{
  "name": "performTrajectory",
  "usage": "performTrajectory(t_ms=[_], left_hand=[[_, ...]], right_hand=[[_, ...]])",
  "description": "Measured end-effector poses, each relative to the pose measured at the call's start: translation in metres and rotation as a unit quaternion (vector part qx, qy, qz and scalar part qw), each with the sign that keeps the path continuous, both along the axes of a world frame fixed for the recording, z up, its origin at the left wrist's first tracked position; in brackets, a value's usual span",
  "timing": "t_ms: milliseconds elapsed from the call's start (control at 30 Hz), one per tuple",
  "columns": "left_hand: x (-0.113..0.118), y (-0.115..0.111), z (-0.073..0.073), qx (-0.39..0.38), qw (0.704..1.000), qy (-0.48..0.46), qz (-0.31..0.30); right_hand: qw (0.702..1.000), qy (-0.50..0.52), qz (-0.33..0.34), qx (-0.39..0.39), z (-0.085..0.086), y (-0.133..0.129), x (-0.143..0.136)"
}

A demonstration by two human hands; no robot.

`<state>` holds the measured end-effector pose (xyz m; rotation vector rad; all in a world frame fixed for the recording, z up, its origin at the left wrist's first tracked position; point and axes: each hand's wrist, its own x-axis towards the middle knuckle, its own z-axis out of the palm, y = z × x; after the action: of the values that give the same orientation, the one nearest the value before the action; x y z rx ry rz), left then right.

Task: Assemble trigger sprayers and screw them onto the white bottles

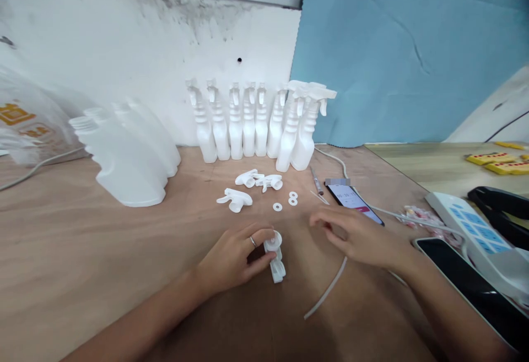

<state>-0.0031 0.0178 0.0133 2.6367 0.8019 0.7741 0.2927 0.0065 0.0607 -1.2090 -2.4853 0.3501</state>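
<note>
My left hand (237, 254) is closed around a white spray trigger head (278, 267), its round collar facing up between thumb and fingers. My right hand (355, 232) hovers to the right, its fingers bent and apart, with nothing visible between the fingertips. A thin translucent tube (326, 295) passes beneath that hand; whether the palm touches it is hidden. Beyond my hands are several more trigger heads (237, 199) and white ring washers (277, 206). Small thin white sticks (319, 197) lie just beyond my right fingertips.
White bottles with trigger heads (235, 136) stand along the wall. Open bottles (132, 169) stand at left beside a plastic bag (33, 125). At right are a phone with a lit screen (353, 199), a dark phone (467, 285), a power strip (479, 230) and a cable (417, 219).
</note>
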Motion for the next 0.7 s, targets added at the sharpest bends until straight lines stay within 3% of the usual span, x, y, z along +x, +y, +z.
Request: performTrajectory(t_ms=[67,167,300,467,567,700], left_hand=[[0.002,0.0,0.0,-0.004,1.0,-0.011,-0.013],[0.004,0.0,-0.002,-0.019,0.999,-0.02,-0.035],[0.002,0.0,-0.003,-0.059,0.998,-0.015,-0.016],[-0.001,0.001,0.001,-0.157,0.987,-0.024,0.019],[0.0,0.004,0.003,-0.167,0.985,-0.047,-0.008],[0.0,0.006,0.003,-0.176,0.983,-0.05,-0.014]], right_hand=[[0.995,-0.073,-0.035,-0.049,0.001,0.0,0.021],[0.99,-0.104,-0.054,-0.078,-0.006,-0.005,0.036],[0.991,-0.104,-0.068,-0.049,-0.009,-0.01,0.019],[0.982,-0.178,-0.002,-0.055,-0.012,0.002,-0.012],[0.979,-0.193,0.065,-0.009,-0.022,0.01,-0.016],[0.979,-0.186,0.073,0.041,-0.028,0.013,-0.011]])
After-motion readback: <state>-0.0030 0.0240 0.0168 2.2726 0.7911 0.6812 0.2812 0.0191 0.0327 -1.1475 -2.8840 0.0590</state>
